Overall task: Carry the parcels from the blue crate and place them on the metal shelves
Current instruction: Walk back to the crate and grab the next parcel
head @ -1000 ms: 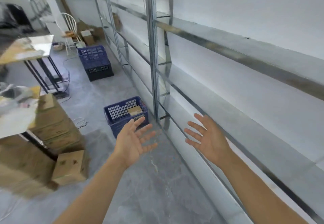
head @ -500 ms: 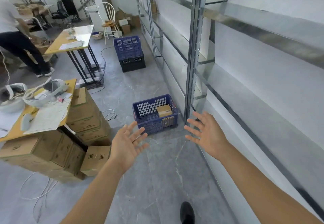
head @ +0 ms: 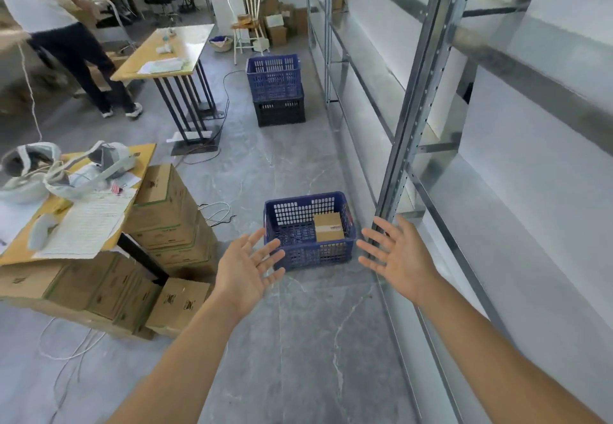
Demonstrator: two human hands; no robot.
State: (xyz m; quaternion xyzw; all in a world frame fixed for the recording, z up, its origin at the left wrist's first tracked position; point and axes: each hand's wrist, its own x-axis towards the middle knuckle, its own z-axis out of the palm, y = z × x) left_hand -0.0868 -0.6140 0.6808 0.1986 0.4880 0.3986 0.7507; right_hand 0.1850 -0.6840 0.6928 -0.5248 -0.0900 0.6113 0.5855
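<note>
A blue crate (head: 292, 216) sits on the grey floor beside the metal shelves (head: 428, 191). One brown cardboard parcel (head: 328, 227) lies in its right half. My left hand (head: 247, 266) is stretched out, palm up and fingers spread, just short of the crate's near left corner. My right hand (head: 394, 257) is held out with fingers apart at the crate's right side, in front of a shelf upright (head: 398, 165). Both hands hold nothing.
Stacked cardboard boxes (head: 159, 221) and a wooden table (head: 20, 244) with papers stand at the left. A second blue crate on a black crate (head: 275, 92) stands further along the aisle. A person (head: 76, 55) stands at the far left. Cables lie on the floor.
The view has turned left and drawn nearer to the blue crate. Both hands stay spread and have come closer to it.
</note>
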